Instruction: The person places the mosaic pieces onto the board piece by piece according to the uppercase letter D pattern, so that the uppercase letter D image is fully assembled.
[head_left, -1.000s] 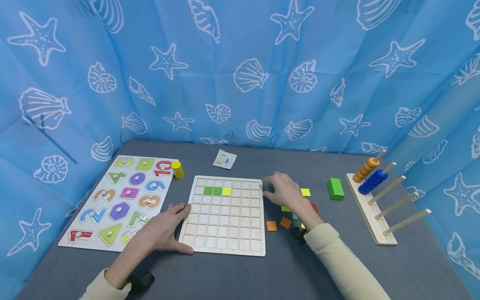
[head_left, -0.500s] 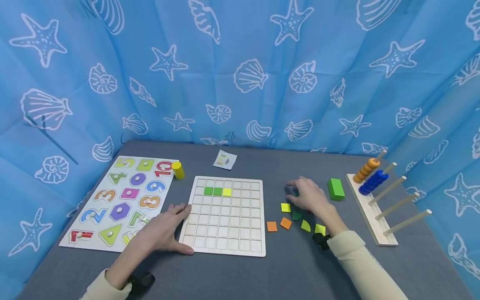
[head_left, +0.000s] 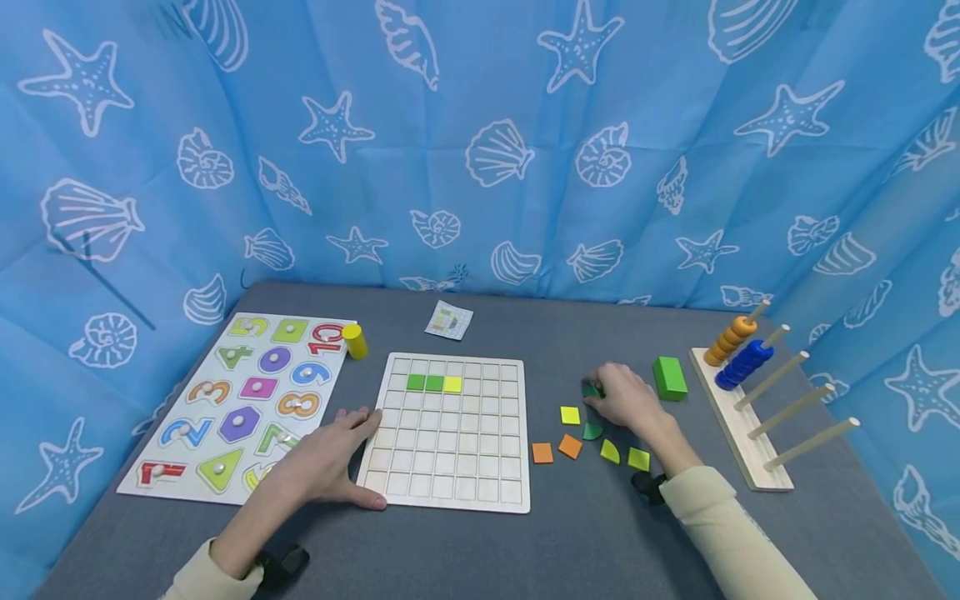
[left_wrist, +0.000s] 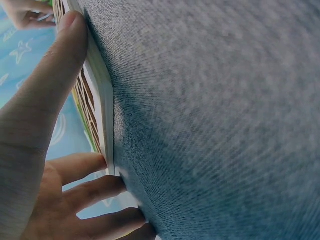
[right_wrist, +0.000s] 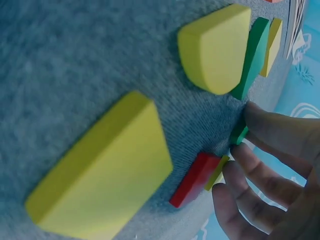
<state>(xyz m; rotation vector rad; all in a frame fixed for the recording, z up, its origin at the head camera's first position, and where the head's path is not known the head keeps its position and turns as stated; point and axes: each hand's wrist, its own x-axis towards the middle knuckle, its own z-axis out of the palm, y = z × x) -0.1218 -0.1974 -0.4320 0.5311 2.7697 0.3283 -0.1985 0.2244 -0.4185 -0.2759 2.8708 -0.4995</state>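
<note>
On the grid board (head_left: 446, 503), two green squares (head_left: 416, 382) and a yellow square (head_left: 453, 384) lie in one row. My left hand (head_left: 324, 460) steadies its lower left corner, the thumb at the front edge and the fingers along the left side; the left wrist view shows this thumb (left_wrist: 74, 30) on the board's rim (left_wrist: 104, 95). Right of the board, my right hand (head_left: 626, 398) pinches a dark green piece (head_left: 591, 389), seen between thumb and fingertip in the right wrist view (right_wrist: 239, 133). A red piece (right_wrist: 195, 179) lies beneath the other fingers.
Loose orange (head_left: 542, 452), yellow (head_left: 570, 415) and green (head_left: 592, 431) pieces lie near my right hand. Beyond are a green block (head_left: 670, 378) and a peg rack (head_left: 738, 417). A number puzzle (head_left: 240, 400), yellow cylinder (head_left: 355, 341) and pattern card (head_left: 449, 320) stand left and behind.
My right hand has moved from the board's upper right corner rightward, then slightly nearer, and now pinches a green piece. The left hand has stayed put.
</note>
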